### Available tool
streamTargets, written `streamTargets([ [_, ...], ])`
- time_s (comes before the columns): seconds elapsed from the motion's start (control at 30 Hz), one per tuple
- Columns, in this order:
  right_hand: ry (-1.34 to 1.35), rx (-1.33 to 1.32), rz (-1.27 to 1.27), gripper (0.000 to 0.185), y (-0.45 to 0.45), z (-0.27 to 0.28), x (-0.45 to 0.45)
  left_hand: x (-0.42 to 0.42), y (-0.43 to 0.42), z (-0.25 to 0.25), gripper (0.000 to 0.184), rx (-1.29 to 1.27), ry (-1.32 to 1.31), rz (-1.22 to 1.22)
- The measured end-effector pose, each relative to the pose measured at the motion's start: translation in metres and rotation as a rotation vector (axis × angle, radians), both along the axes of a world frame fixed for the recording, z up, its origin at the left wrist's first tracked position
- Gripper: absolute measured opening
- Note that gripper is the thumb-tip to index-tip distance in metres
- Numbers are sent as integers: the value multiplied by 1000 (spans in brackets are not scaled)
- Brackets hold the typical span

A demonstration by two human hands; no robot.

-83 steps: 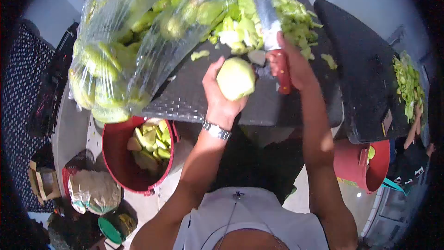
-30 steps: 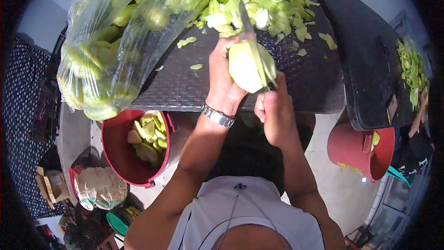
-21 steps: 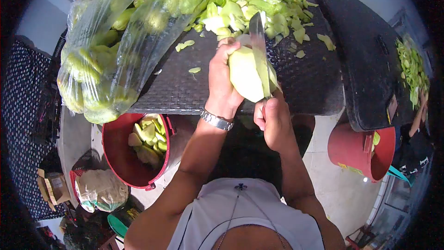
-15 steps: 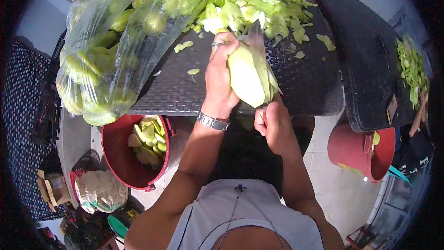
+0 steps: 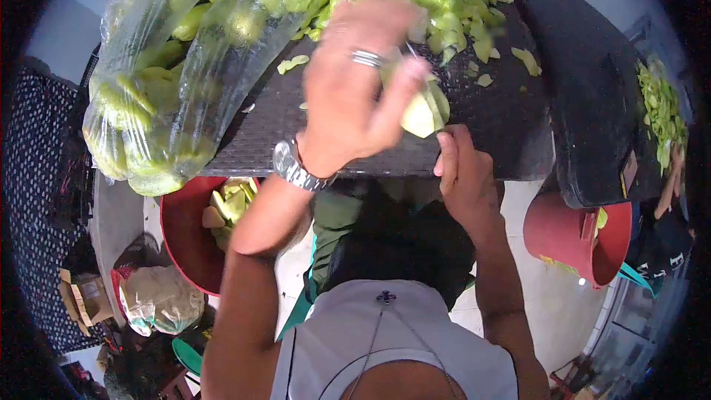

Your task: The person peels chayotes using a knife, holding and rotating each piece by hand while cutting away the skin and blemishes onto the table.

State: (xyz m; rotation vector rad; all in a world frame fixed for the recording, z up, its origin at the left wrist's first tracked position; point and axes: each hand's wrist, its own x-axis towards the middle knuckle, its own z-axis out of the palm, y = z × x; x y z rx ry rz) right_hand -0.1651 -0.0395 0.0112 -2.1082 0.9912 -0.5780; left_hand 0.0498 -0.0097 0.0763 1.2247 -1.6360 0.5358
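Note:
A pale green peeled vegetable (image 5: pixel 421 116) is over the front part of the dark woven table (image 5: pixel 289 144). My left hand (image 5: pixel 355 74), blurred and with its back up, reaches over the vegetable's upper left side and grips it, hiding much of it. Closed on the knife, my right hand (image 5: pixel 466 174) is just below and right of the vegetable. The knife's handle is hidden in the fist, and only a bit of blade shows near my left thumb. Behind my hands lies a heap of green peelings (image 5: pixel 459 18).
A clear plastic bag (image 5: pixel 159 104) of green vegetables lies at left. Below the table are a red bucket (image 5: pixel 185 241) with green pieces and another red bucket (image 5: pixel 552 230). A black table (image 5: pixel 578 89) stands at right, with peelings (image 5: pixel 661 111) and a person's arm (image 5: pixel 670 185).
My left hand has turned over and swung up across the vegetable, covering more of it and the blade. My right hand has moved slightly up and right, still closed.

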Motion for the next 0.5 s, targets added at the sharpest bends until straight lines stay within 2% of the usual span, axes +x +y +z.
streamTargets([
  [0.07,26,-102,-6,17,-4,-1,1,-7,-11,13,40,111,-336,-139],
  [0.17,106,-197,-20,17,0,7,8,7,-50,-10,35,212,-491,-207],
  [0.27,204,-160,12,17,-3,10,10,20,-51,-19,33,536,-561,-171],
  [0.4,347,-58,46,17,-12,26,15,34,-70,-51,37,228,-456,-243],
  [0.5,406,-27,85,19,-17,29,16,36,-68,-58,39,298,-333,-318],
])
